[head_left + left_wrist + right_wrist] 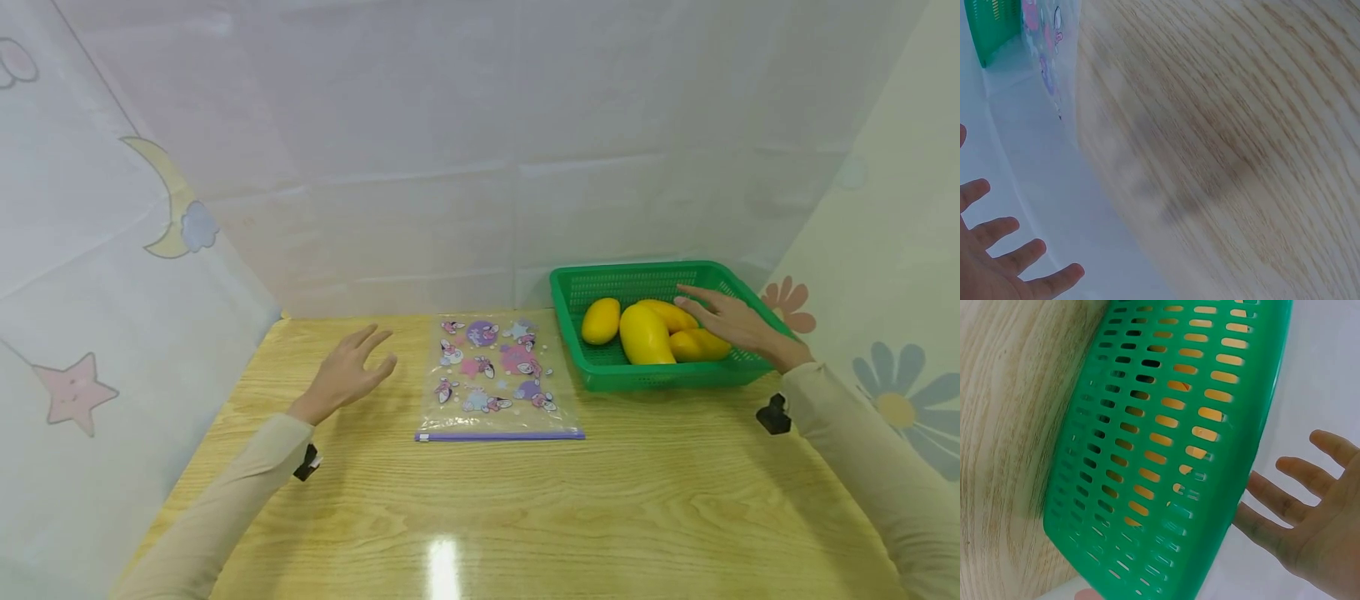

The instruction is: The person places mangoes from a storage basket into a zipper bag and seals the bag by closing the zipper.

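A green plastic basket (660, 377) stands on the right of the table, holding several yellow mangoes (645, 335). Over its right side hovers my right hand (731, 323), fingers spread and holding nothing; in the right wrist view the basket's slotted wall (1166, 437) hides part of the fingers. Left of the basket lies a clear zip bag (497, 375) with pink and purple cartoon prints, flat, its purple slider strip toward me. My left hand (347, 372) is raised above the table left of the bag, fingers apart, with nothing in it.
The wooden table (480, 517) reaches toward me, with a bright light reflection near its front. White printed sheeting (405, 167) rises behind the table and on both sides. The basket's far edge is close to the back sheet.
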A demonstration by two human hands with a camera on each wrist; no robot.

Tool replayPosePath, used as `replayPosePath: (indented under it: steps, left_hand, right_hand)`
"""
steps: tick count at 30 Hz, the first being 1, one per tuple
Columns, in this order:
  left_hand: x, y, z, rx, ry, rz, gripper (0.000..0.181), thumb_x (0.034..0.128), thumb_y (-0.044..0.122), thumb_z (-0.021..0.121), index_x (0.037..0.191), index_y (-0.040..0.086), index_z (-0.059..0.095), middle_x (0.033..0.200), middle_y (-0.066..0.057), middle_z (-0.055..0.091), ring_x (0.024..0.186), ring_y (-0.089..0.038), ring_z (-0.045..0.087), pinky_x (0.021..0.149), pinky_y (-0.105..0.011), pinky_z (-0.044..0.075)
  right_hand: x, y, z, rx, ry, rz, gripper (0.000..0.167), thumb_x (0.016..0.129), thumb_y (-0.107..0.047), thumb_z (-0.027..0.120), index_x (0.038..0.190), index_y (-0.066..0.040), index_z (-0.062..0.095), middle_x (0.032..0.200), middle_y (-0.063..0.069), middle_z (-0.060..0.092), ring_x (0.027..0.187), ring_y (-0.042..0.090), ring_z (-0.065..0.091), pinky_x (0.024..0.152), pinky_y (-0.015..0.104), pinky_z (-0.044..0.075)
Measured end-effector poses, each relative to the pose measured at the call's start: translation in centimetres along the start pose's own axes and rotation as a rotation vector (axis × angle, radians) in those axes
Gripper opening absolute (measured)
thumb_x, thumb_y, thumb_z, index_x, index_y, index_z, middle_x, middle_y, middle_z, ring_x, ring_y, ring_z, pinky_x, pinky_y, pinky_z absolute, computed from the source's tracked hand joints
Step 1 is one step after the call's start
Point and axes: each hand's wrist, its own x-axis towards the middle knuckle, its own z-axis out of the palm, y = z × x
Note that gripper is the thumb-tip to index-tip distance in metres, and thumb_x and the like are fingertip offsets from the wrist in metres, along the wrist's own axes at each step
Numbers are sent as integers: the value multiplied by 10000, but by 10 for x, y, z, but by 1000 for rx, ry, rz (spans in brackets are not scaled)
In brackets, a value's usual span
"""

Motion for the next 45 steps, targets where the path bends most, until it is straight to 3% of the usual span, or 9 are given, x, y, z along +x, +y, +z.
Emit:
replayPosePath:
  steps: [22, 36, 42, 45]
  left_hand:
    - [-8, 12, 9, -19, -52, 30, 602, 1006, 497, 496, 1500, 156, 442, 1552, -180, 353, 1381, -463, 330, 1018, -736, 317]
    - [-12, 24, 22, 2, -53, 119, 578, 997, 477, 519, 1466, 142, 489, 1519, -190, 402, 1348, -459, 391, 1014, -707, 355]
    - [-13, 27, 25, 5, -70, 159, 554, 972, 397, 606, 1444, 122, 518, 1472, -212, 457, 1297, -469, 451, 1011, -674, 390]
    - [-15, 28, 27, 6, -102, 180, 558, 963, 396, 618, 1440, 121, 524, 1461, -210, 470, 1298, -461, 453, 1019, -667, 387]
  right_hand:
    - [-1, 3, 4, 18, -46, -8, 659, 1069, -466, 336, 1580, -71, 206, 1554, 343, 199, 1332, 610, 240, 975, 774, 257]
    - [-3, 2, 5, 55, -76, -9, 634, 1081, -424, 328, 1578, -53, 196, 1559, 345, 175, 1336, 609, 227, 973, 776, 248]
    - [-5, 2, 5, 116, -99, -14, 631, 1088, -416, 306, 1583, -52, 165, 1564, 344, 160, 1256, 589, 399, 957, 720, 371]
    - [-5, 2, 5, 155, -114, -11, 631, 1090, -411, 305, 1585, -53, 146, 1567, 341, 151, 1268, 585, 390, 954, 703, 397]
